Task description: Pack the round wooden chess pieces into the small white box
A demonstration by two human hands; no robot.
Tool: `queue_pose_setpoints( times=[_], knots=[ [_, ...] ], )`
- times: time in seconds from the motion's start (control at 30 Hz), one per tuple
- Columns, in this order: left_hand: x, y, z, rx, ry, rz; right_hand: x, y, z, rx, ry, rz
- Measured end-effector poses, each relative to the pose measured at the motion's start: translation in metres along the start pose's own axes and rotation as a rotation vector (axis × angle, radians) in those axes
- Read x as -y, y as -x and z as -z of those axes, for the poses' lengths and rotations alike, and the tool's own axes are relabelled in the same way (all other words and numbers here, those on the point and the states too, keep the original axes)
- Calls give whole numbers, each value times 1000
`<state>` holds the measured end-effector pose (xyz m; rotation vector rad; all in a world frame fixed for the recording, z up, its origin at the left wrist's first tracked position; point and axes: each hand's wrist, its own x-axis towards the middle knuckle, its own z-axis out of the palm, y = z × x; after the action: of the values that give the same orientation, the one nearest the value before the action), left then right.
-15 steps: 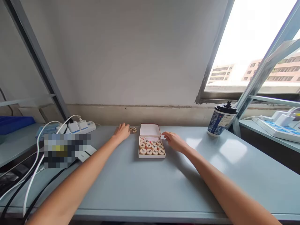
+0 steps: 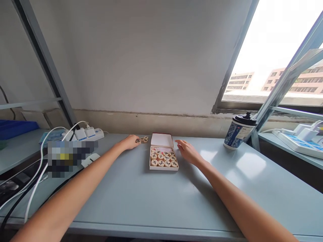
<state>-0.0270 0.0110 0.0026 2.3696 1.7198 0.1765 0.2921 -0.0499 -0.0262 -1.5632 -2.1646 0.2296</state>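
Observation:
An open white box [image 2: 164, 169] sits mid-table with its lid [image 2: 162, 139] folded back toward the wall. Rows of round wooden Chinese chess pieces [image 2: 160, 163], marked with dark characters, fill most of it; a pale pinkish surface shows in its back row. Behind and left of the box, my left hand [image 2: 129, 142] has its fingers closed around a Chinese chess piece [image 2: 138, 140]. A few more loose pieces [image 2: 145, 138] lie just right of that hand. My right hand [image 2: 187, 151] rests beside the box's right edge, fingers loosely apart, holding nothing.
A lidded blue patterned paper cup [image 2: 238, 131] stands at the back right near the window. On the left are a power strip [image 2: 98, 134] with plugs, white cables [image 2: 41, 151] and a blurred-out item. Another power strip [image 2: 300, 143] lies on the right shelf.
My left hand has drawn slightly left and lower, and a chess piece now shows at its fingertips. The view has shifted a little; my right hand stays beside the box.

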Motion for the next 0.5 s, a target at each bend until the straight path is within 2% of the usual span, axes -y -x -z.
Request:
queue_pose_setpoints(
  times=[0.17,0.33,0.43,0.5],
  knots=[
    [-8,30,-11,-56,33,-36,5,-5,-8,30,-61,120],
    [-21,57,-14,-234,138,-113,7,-5,-9,42,-100,151],
    [-36,74,-12,-342,243,-228,12,-3,-5,-2,-110,116],
    [-48,87,-12,-374,306,-333,21,1,0,-26,-124,92]
  ],
)
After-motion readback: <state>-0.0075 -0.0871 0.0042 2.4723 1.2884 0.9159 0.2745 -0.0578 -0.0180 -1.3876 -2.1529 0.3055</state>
